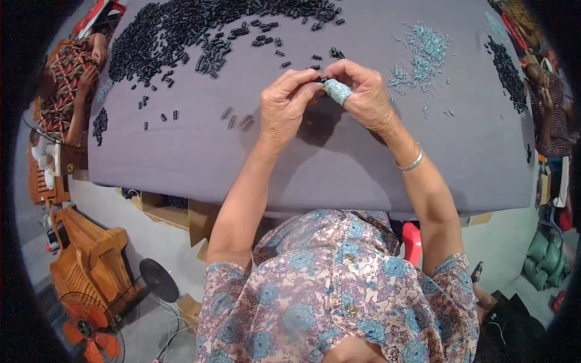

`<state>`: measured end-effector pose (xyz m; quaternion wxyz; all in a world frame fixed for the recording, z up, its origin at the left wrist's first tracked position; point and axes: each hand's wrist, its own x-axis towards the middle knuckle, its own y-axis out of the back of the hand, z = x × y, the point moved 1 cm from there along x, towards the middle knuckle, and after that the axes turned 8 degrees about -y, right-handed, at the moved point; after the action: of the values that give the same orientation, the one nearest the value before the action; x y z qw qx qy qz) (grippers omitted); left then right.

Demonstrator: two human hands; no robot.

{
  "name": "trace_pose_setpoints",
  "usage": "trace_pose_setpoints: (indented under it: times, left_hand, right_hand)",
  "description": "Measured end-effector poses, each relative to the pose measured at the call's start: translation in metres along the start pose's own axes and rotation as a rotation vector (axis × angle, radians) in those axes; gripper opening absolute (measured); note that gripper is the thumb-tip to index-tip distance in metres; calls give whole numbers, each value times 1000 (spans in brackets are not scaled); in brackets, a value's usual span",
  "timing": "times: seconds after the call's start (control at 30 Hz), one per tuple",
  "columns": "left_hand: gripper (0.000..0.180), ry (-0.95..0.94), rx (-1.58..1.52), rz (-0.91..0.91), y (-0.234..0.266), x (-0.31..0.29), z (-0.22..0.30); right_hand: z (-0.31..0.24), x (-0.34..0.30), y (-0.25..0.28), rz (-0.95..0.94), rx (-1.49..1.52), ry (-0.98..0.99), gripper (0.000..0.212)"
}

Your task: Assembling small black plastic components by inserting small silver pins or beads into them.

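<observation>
Over the far middle of the table, my two hands meet at their fingertips around a small black piece (323, 79), mostly hidden by the fingers. My left hand (289, 104) is closed, thumb and fingers pinched at one side of the piece. From the other side my right hand (368, 94) closes on it, fingers curled over the top. A speckled pale blue wrap (338, 91) covers the right thumb. Just beyond the hands lie loose black cylindrical pieces (336, 54). A few greyish see-through pieces (232, 120) rest left of my left hand.
The grey cloth-covered table (290, 175) bears a big heap of black pieces (163, 36) at far left. Small pale blue-green pieces (423, 54) scatter to the right. People sit at both sides, one arm (82, 103) at left. A fan (91, 330) and wooden chair (91, 260) stand lower left.
</observation>
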<state>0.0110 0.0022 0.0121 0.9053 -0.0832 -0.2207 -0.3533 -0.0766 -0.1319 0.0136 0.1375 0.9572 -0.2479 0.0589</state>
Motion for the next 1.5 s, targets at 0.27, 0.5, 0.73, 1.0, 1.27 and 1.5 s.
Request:
trace_pose_setpoints:
  times: [0.27, 0.5, 0.73, 1.0, 1.27, 1.5]
  left_hand:
    - [16, -58, 53, 12, -4, -3, -5]
    - [15, -211, 244, 25, -8, -5, -1]
    - [14, 10, 51, 81, -8, -5, -3]
    - [15, 213, -115, 43, -5, -3, 1]
    - [15, 246, -192, 13, -8, -9, -5]
    - [16, 255, -218, 6, -13, -8, -4]
  right_hand:
    - [-15, -4, 3, -64, 42, -104, 10]
    - [-23, -6, 5, -96, 107, -292, 10]
    - [-25, 1, 41, 2, 54, -430, 11]
    - [-13, -6, 87, -43, -472, -137, 13]
    - [-7, 0, 74, -75, -720, -34, 13]
    - [-6, 6, 69, -120, -773, -168, 16]
